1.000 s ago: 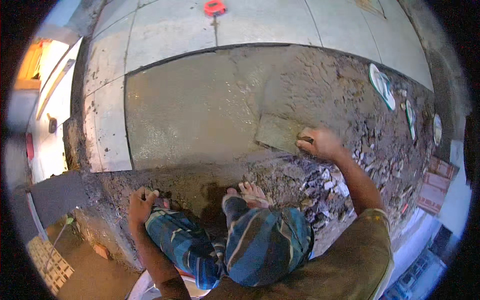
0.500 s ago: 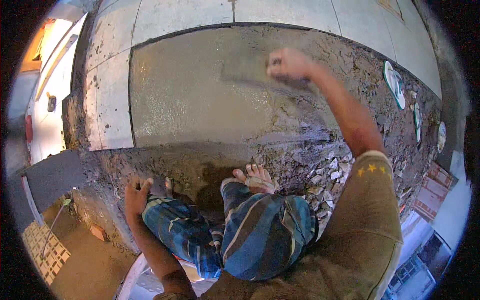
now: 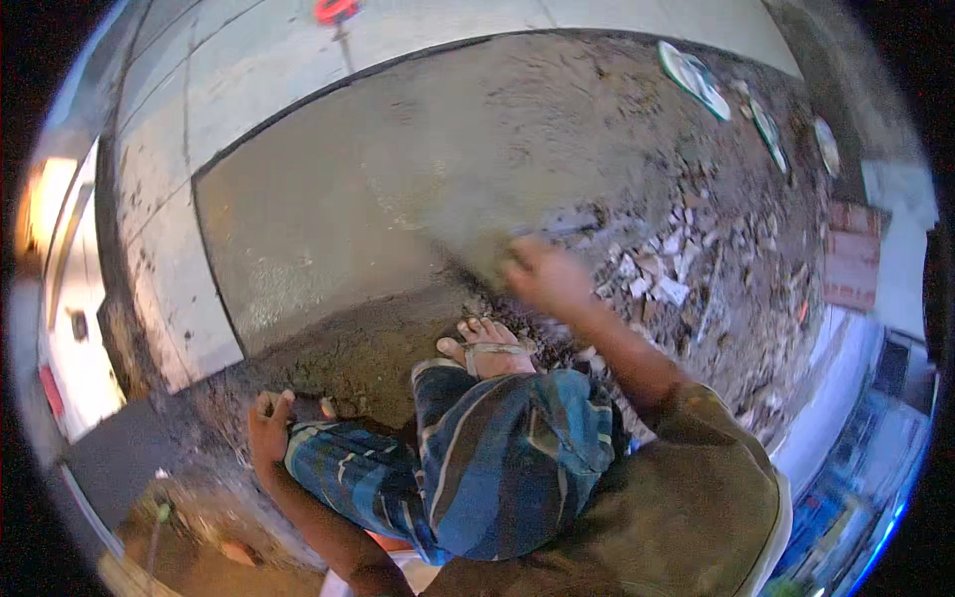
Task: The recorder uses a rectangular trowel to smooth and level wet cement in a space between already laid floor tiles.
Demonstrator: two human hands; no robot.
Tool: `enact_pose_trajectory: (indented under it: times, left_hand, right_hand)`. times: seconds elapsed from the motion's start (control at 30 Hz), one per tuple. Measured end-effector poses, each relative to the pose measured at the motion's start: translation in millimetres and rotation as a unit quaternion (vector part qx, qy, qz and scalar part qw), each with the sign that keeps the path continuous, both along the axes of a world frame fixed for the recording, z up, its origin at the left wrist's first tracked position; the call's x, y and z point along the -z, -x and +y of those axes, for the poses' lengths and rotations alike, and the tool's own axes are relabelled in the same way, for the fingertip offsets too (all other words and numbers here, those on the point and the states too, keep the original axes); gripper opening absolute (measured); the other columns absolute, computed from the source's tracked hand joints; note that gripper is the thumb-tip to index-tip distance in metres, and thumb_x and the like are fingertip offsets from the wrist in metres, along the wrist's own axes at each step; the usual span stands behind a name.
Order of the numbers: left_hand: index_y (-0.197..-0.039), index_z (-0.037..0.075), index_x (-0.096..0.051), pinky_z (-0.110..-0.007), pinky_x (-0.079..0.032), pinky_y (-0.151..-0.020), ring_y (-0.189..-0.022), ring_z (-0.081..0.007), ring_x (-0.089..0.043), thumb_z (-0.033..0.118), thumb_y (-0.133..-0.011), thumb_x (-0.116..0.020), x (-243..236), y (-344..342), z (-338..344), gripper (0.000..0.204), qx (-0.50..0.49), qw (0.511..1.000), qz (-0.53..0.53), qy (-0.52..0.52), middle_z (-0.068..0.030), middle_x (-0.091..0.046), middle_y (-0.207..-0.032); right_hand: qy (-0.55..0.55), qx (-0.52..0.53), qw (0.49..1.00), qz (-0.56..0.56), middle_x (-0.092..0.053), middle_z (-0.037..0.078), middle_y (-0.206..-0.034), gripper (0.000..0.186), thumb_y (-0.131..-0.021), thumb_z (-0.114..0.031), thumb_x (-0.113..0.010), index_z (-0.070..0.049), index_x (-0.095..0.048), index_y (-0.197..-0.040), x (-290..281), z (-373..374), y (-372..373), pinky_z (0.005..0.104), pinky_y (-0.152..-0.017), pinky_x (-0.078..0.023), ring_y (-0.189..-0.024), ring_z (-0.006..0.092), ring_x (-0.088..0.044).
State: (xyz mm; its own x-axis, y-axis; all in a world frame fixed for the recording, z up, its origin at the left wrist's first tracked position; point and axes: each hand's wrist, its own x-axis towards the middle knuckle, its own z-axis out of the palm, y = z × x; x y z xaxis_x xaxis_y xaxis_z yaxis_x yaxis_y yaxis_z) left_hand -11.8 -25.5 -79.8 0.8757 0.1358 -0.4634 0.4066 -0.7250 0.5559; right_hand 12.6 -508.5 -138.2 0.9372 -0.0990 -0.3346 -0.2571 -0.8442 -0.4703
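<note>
Ahead of me lies a rectangle of wet grey mortar [image 3: 328, 189], smooth on its left and rougher toward the right. My right hand [image 3: 545, 277] is closed on the handle of a plastering trowel [image 3: 466, 249]. Motion smears the trowel, whose flat blade is at the near edge of the mortar, beyond my foot [image 3: 499, 350]. By my left knee, in blue checked cloth, my left hand [image 3: 269, 423] rests with thumb and fingers apart and nothing in it.
Pale floor tiles [image 3: 159, 289] border the mortar at left and back. Broken rubble [image 3: 662, 264] lies to the right. Beyond it are a flip-flop [image 3: 693, 82] and a second flip-flop [image 3: 768, 137]. A red object [image 3: 335, 11] stands on the far tiles.
My right hand has swept the trowel from the mortar's far side back toward my foot. The view has turned, and the red object has come in at the top. The left hand stays by the knee.
</note>
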Motion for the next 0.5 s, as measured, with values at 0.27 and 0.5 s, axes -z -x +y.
enact_pose_trajectory:
  times: [0.27, 0.5]
  left_hand:
    - [-0.072, 0.006, -0.044, -0.033, -0.033, -0.06, -0.064, -0.0118, -0.035, 0.027, -0.094, -0.069, 7, -15, -2, 0.04, 0.01, 0.999, 0.004, 0.04, 0.001, -0.039, -0.065]
    - [-0.073, 0.004, -0.048, -0.035, -0.034, -0.06, -0.064, -0.0138, -0.039, 0.029, -0.092, -0.07, 4, -19, 2, 0.039, 0.022, 0.999, 0.032, -0.017, -0.0011, -0.042, -0.065]
  right_hand:
    - [-0.032, -0.074, 0.995, 0.06, -0.07, 0.024, -0.1, 0.032, -0.098, -0.029, -0.047, 0.0, -0.055, -0.11, 29, 84, -44, 0.0567, -0.08, -0.054, -0.095, 0.0428, -0.069]
    - [0.135, 0.161, 0.978, -0.003, -0.069, 0.025, -0.097, 0.028, -0.095, -0.03, -0.058, -0.007, -0.061, -0.11, 20, -72, -7, 0.0569, -0.074, -0.055, -0.084, 0.0448, -0.068]
